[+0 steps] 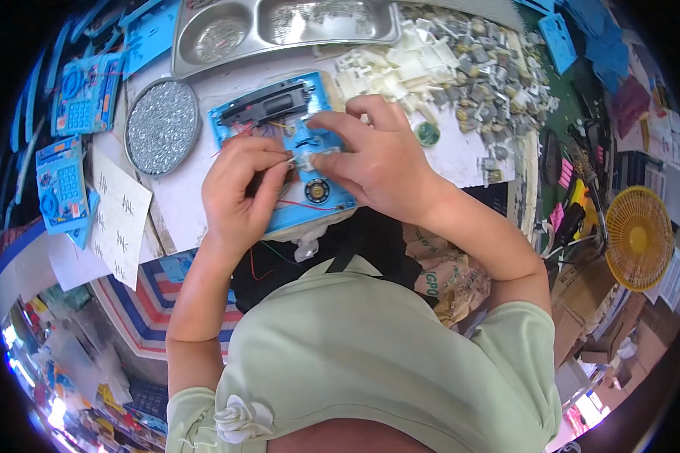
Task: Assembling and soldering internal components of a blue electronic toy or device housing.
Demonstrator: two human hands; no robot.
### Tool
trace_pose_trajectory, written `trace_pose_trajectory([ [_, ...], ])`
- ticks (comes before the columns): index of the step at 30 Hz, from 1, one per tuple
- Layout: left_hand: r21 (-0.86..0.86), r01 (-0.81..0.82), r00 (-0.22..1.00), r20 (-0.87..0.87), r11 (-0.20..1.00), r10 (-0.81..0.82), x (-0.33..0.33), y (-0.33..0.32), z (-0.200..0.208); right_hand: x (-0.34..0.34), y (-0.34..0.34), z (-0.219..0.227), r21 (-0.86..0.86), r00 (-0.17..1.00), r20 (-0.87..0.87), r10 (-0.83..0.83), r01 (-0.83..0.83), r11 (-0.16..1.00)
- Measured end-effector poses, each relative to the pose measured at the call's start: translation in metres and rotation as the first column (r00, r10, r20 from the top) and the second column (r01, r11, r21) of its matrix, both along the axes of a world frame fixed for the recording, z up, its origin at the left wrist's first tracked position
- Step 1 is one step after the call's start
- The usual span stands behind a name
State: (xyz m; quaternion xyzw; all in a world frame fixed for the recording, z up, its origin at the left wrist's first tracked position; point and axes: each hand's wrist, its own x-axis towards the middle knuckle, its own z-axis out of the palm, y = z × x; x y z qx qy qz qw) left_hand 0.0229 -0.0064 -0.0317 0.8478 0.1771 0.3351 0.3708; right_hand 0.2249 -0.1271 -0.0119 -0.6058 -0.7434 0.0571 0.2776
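Observation:
A blue plastic housing [298,218] lies open side up on the white table in front of me. It carries a black battery-like compartment [268,107], a round black disc with a gold centre [316,190] and thin red wires. My left hand [242,185] is over its left side, thumb and forefinger pinched on something too small to make out. From the right, my right hand [381,155] reaches across, fingers closed around a small pale part [307,161] in the middle of the housing. The fingers partly hide that part.
A round dish of small metal screws [162,127] stands left; a steel compartment tray [287,47] lies behind. White plastic parts [408,64] and small grey parts [491,83] are heaped at right. Blue keypad panels [72,113], a marked paper sheet [121,219] and a yellow fan [638,238] flank the table.

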Motion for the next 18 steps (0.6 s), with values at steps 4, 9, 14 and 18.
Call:
trace_pose_trajectory([
  [4, 0.033, 0.029, 0.997, -0.066, 0.999, -0.027, -0.005, -0.001, 0.006, 0.021, -0.017, 0.0, 0.004, 0.983, -0.172, -0.06, 0.061, 0.998],
  [9, 0.007, -0.045, 0.996, -0.076, 0.999, 0.045, -0.028, -0.016, 0.043, 0.118, -0.058, 0.009, 0.078, 0.678, 0.22, -0.702, 0.705, 0.705],
  [14, 0.098, 0.146, 0.989, -0.021, 0.984, -0.145, 0.004, -0.005, 0.073, 0.128, -0.052, -0.009, -0.008, 0.55, 0.378, -0.744, 0.806, 0.592],
  [18, -0.044, 0.259, 0.965, -0.04, 0.965, -0.26, 0.038, 0.003, 0.089, 0.104, -0.041, 0.018, 0.024, 0.729, 0.065, -0.681, 0.681, 0.732],
])
